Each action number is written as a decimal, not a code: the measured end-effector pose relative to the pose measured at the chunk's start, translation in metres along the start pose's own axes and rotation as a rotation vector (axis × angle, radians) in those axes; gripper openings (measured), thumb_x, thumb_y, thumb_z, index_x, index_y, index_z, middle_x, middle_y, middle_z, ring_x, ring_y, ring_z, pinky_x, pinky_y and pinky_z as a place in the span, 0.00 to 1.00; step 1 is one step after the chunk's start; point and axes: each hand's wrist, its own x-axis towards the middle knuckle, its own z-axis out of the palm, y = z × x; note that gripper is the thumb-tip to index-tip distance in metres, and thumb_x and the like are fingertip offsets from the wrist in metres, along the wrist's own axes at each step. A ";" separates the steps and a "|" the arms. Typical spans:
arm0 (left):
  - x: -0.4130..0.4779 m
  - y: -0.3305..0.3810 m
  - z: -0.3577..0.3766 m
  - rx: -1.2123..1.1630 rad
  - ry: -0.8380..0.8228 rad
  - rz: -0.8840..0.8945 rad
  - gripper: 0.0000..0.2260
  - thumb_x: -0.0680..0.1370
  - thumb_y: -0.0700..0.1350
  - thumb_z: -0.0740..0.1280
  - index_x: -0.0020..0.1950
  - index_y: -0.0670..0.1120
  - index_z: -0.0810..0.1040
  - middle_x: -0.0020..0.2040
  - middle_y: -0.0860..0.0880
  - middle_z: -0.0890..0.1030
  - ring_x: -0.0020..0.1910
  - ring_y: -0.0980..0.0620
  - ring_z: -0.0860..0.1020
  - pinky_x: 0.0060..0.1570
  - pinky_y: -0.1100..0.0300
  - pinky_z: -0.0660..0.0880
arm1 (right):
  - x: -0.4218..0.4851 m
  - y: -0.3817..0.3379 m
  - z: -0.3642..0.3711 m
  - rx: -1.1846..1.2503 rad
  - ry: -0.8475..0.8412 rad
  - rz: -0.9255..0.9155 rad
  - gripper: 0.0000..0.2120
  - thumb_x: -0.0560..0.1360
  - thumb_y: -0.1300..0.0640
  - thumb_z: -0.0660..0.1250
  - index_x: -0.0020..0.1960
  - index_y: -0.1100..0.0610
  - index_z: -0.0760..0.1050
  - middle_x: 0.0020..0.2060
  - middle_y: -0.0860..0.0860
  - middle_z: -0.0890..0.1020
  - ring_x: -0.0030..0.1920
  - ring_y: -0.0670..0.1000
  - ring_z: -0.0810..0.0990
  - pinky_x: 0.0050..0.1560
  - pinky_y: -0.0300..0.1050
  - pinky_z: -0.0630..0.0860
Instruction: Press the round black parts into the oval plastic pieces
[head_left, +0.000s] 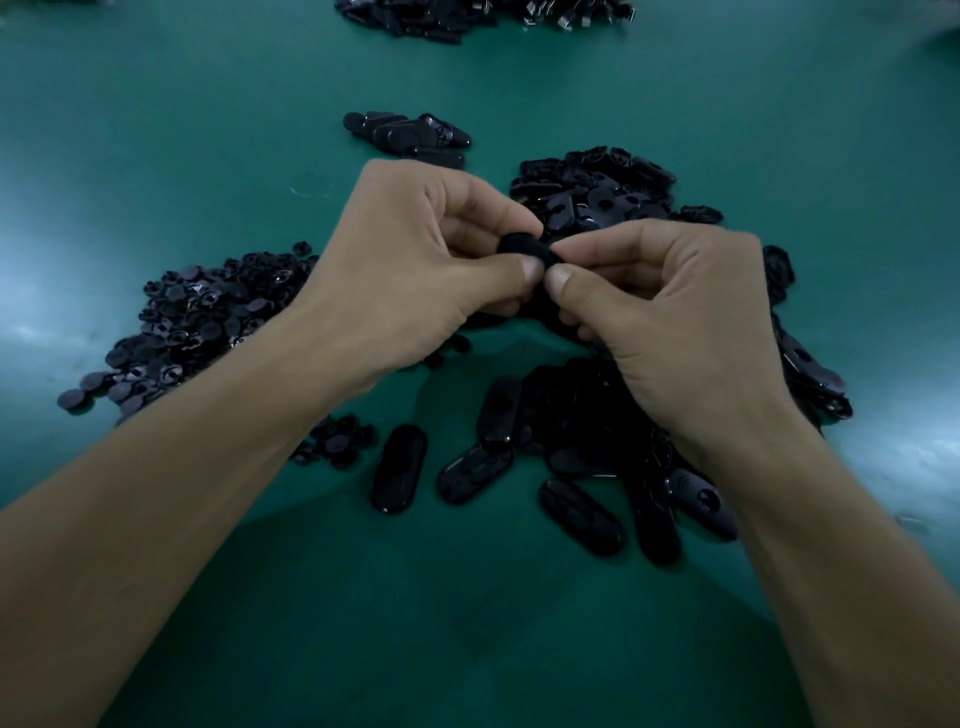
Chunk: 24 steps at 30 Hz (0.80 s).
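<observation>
A: While it's covered like that, can you see the seating?
B: No: left hand (415, 260) and right hand (665, 312) pinch one black piece (522, 247) at frame centre, curled close round it. If tilted, pressing could jam it or flick it away.

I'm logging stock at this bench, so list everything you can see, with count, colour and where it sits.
table: one, green, under everything
round parts pile: too many to count, black, left of the hands
small round cluster: a handful, black, beside the left forearm
oval pieces heap: many, black, behind the hands, to the right
loose oval pieces: several, black, near side, between the forearms
small oval stack: several, black, beyond the left hand
far pile: many, dark, top edge, kind unclear
held black piece: one, black, pinched between both hands, mostly hidden
left hand: one, pinching the piece
right hand: one, pinching the piece
</observation>
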 end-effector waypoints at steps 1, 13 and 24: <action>0.000 -0.001 0.000 0.026 0.003 0.010 0.06 0.73 0.35 0.76 0.46 0.44 0.84 0.37 0.45 0.86 0.34 0.50 0.85 0.40 0.58 0.84 | 0.000 0.000 0.000 -0.005 -0.005 -0.008 0.08 0.73 0.59 0.75 0.44 0.46 0.82 0.35 0.42 0.85 0.37 0.40 0.84 0.39 0.34 0.78; 0.023 -0.011 -0.024 -0.076 0.232 -0.022 0.07 0.72 0.36 0.77 0.46 0.46 0.84 0.38 0.46 0.84 0.38 0.48 0.85 0.40 0.61 0.82 | -0.010 0.001 0.015 -0.305 0.049 -0.130 0.10 0.78 0.58 0.70 0.58 0.52 0.81 0.44 0.40 0.81 0.44 0.38 0.80 0.47 0.28 0.74; 0.086 -0.036 -0.047 0.213 0.351 -0.150 0.08 0.72 0.42 0.78 0.40 0.49 0.79 0.36 0.46 0.84 0.34 0.54 0.83 0.35 0.64 0.78 | -0.015 -0.013 0.029 -0.723 -0.303 -0.252 0.13 0.79 0.46 0.66 0.62 0.48 0.78 0.47 0.44 0.76 0.53 0.47 0.70 0.51 0.37 0.62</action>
